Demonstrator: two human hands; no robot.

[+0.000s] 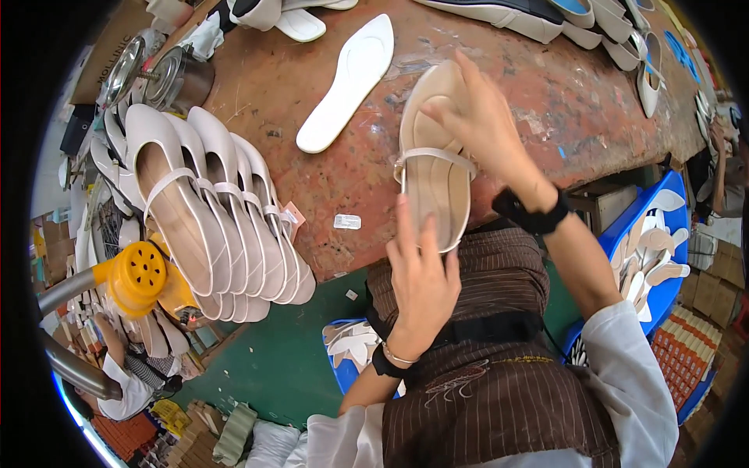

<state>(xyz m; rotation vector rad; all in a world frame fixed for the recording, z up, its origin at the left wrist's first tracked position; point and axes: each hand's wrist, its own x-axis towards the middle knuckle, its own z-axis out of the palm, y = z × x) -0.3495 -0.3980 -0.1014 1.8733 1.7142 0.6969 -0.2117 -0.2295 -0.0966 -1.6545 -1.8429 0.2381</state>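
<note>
A beige flat shoe with a thin strap across its opening lies sole down at the table's front edge, its toe pointing away from me. My left hand holds its heel end, fingers over the rim and into the opening. Over the shoe's toe end is my right hand, slightly blurred, fingers stretched out along the right side and thumb reaching across the opening. It hides part of the toe. To the left of the shoe, a white insole-shaped piece lies flat on the worn reddish table.
Several matching beige shoes stand in a row at the left, by a yellow lamp head. A metal pot is behind them. More shoes lie at the back. Blue bins of pale pieces stand below the table.
</note>
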